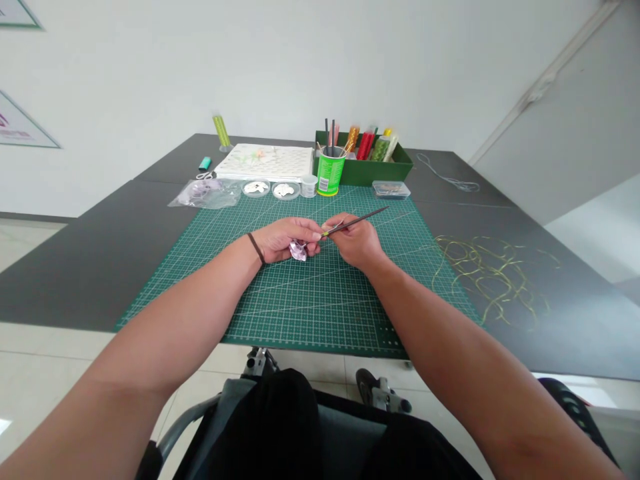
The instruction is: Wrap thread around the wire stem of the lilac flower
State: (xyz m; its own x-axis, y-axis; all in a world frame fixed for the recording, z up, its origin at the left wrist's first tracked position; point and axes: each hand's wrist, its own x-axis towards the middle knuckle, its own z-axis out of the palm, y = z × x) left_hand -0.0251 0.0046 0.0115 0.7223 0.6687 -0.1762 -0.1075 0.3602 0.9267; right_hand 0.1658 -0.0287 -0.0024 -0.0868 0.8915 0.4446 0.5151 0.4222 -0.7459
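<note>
Your left hand clenches a crumpled lilac petal at twelve o'clock, above the green cutting mat. Your right hand grips a thin stick. Pressing the stick too hard could tear the petal; a loose grip could drop it.

Over the green cutting mat, the person's left hand pinches a small lilac petal, while the right hand grips a slim dark rod angled away from those fingers. Beyond the mat stand a green cup and a green box; loose gold wire lies to its right.
</note>
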